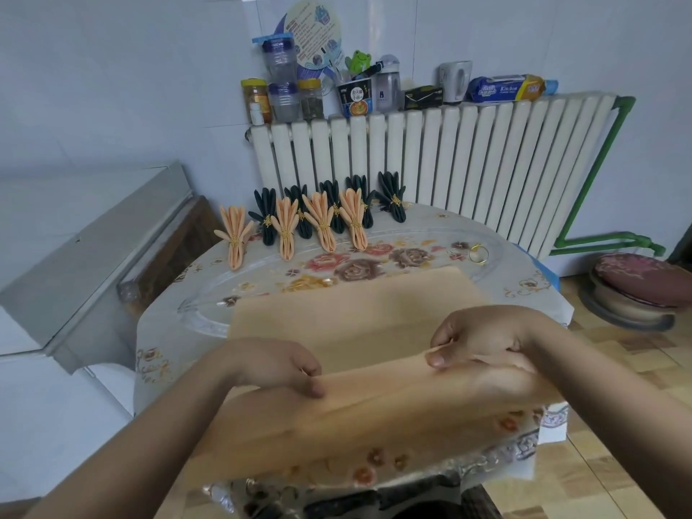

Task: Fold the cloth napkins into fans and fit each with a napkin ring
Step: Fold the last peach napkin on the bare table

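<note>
I see my left hand (275, 363) and right hand (481, 340) both pinching a pleat of the napkin (359, 324); the fold's long axis runs along the table's (524, 264) near edge.

White radiator (430, 151) against tiled wall (112, 69).

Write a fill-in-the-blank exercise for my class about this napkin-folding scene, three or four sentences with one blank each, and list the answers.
1. The left hand and right hand pinch a napkin coloured ____.
2. A loose gold ring lies on the table's ____ side.
3. Finished fans stand in a row, peach and ____.
4. Behind the table stands a white ____.

Answers: peach; right; black; radiator
</note>
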Available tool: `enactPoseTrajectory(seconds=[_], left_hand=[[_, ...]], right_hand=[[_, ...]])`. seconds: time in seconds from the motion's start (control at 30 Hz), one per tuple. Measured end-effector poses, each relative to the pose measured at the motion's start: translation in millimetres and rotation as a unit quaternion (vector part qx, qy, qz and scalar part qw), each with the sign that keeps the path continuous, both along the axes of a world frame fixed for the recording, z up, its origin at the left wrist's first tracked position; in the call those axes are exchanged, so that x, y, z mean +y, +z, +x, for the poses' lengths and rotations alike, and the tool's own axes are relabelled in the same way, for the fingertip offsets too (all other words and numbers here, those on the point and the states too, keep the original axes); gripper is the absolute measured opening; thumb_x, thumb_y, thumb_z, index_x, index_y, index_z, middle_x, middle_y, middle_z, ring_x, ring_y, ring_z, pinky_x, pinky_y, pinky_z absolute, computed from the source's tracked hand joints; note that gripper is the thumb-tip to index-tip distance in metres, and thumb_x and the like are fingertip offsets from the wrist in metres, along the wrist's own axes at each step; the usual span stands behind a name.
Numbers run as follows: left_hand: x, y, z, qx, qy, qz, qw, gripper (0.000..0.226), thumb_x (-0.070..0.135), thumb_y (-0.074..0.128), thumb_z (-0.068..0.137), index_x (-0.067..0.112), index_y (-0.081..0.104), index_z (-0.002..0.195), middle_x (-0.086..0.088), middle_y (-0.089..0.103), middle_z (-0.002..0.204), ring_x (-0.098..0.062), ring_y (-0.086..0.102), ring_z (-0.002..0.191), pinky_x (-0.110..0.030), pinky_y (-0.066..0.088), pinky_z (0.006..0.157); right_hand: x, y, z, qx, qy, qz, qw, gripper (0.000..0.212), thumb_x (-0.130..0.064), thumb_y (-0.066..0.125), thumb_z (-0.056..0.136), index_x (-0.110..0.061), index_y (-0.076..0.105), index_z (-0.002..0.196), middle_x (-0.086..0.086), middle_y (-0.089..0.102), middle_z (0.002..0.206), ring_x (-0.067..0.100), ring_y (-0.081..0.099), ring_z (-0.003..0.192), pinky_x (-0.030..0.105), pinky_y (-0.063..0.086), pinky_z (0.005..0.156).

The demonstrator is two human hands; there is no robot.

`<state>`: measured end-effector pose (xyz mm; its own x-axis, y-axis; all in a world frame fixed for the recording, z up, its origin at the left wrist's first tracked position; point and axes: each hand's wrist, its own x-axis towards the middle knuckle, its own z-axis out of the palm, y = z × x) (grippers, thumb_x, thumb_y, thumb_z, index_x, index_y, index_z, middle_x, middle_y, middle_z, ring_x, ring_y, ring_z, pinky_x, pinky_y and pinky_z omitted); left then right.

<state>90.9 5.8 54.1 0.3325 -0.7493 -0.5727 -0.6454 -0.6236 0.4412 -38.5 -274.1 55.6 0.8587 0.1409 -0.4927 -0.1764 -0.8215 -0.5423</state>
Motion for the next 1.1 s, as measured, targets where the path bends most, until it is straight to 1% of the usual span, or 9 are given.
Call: enactPoseTrajectory(seconds=[0.13,0.2,0.27,0.33,0.43,0.5,0.63,0.8,1.1], left_hand=[[-18.5,-8.8,32.0,-0.097,0.056,-0.029,0.993,0.038,0.035,0.057,0.093,0.017,0.039,0.065,0.003,0.036,0.065,-0.014,0.034,0.059,-0.029,0.027,0.059],[-30.2,-16.9,48.0,-0.169,0.076,-0.022,0.982,0.033,0.037,0.054,0.094,0.015,0.046,0.071,0.001,0.044,0.073,-0.016,0.042,0.066,-0.029,0.032,0.064],[-38.6,-27.5,53.8,-0.192,0.114,-0.022,0.975,0.028,0.043,0.051,0.094,0.016,0.057,0.098,-0.001,0.058,0.098,-0.017,0.054,0.087,-0.03,0.042,0.079],[-43.1,-35.1,52.0,-0.166,0.16,-0.044,0.972,0.047,0.05,0.052,0.091,0.022,0.048,0.129,0.0,0.053,0.127,-0.017,0.052,0.111,-0.033,0.043,0.095],[-49.2,-46.9,47.6,-0.22,0.114,-0.036,0.968,0.074,0.059,0.058,0.083,0.03,0.029,0.144,-0.001,0.038,0.145,-0.022,0.04,0.129,-0.038,0.035,0.105],[-52.2,-54.7,45.3,-0.282,0.092,-0.027,0.955,0.071,0.055,0.059,0.084,0.031,0.029,0.144,-0.001,0.04,0.143,-0.023,0.042,0.127,-0.038,0.035,0.103],[-59.3,-60.8,64.6,-0.356,0.14,-0.069,0.921,0.026,0.027,0.044,0.096,0.017,0.056,0.117,-0.005,0.055,0.118,-0.025,0.057,0.101,-0.033,0.043,0.082],[-67.3,-71.2,88.1,-0.389,0.143,-0.063,0.908,0.026,0.019,0.039,0.097,0.012,0.058,0.113,-0.005,0.053,0.114,-0.025,0.054,0.1,-0.033,0.041,0.08],[-77.5,-87.3,113.8,-0.409,0.183,-0.113,0.887,0.021,0.014,0.037,0.096,0.015,0.053,0.109,-0.003,0.055,0.115,-0.022,0.05,0.106,-0.033,0.036,0.088]], right_hand=[[-6.0,-5.2,36.8,-0.082,-0.039,-0.083,0.992,0.041,-0.043,0.059,0.088,-0.014,0.047,0.062,0.001,0.04,0.061,0.016,0.038,0.057,0.029,0.026,0.057],[-6.2,-15.0,61.9,-0.113,-0.059,-0.129,0.983,0.036,-0.04,0.058,0.089,-0.016,0.046,0.066,0.0,0.042,0.065,0.018,0.041,0.063,0.029,0.027,0.058],[-4.1,-27.0,79.1,-0.116,-0.07,-0.166,0.977,0.023,-0.042,0.058,0.089,-0.02,0.061,0.094,0.0,0.058,0.092,0.017,0.054,0.087,0.029,0.04,0.074],[-1.0,-38.8,87.5,-0.121,-0.069,-0.197,0.97,0.049,-0.046,0.061,0.086,-0.023,0.05,0.128,0.0,0.054,0.126,0.02,0.05,0.116,0.035,0.037,0.095],[4.9,-56.1,94.6,-0.151,-0.042,-0.197,0.968,0.068,-0.049,0.066,0.08,-0.03,0.037,0.139,-0.002,0.042,0.142,0.022,0.034,0.131,0.039,0.023,0.106],[9.3,-66.3,97.0,-0.168,-0.044,-0.214,0.961,0.065,-0.046,0.065,0.08,-0.032,0.039,0.138,-0.003,0.043,0.14,0.022,0.031,0.132,0.038,0.017,0.108],[8.7,-78.2,119.8,-0.244,-0.082,-0.257,0.931,0.032,-0.032,0.049,0.091,-0.024,0.057,0.121,-0.001,0.057,0.123,0.02,0.041,0.122,0.033,0.019,0.104],[3.0,-89.3,142.5,-0.289,-0.11,-0.245,0.919,0.025,-0.028,0.044,0.093,-0.019,0.062,0.108,0.0,0.06,0.113,0.019,0.049,0.112,0.03,0.025,0.098],[-0.8,-95.1,166.5,-0.308,-0.135,-0.232,0.912,0.025,-0.027,0.045,0.093,-0.019,0.06,0.111,-0.002,0.057,0.116,0.018,0.047,0.112,0.029,0.027,0.094]])
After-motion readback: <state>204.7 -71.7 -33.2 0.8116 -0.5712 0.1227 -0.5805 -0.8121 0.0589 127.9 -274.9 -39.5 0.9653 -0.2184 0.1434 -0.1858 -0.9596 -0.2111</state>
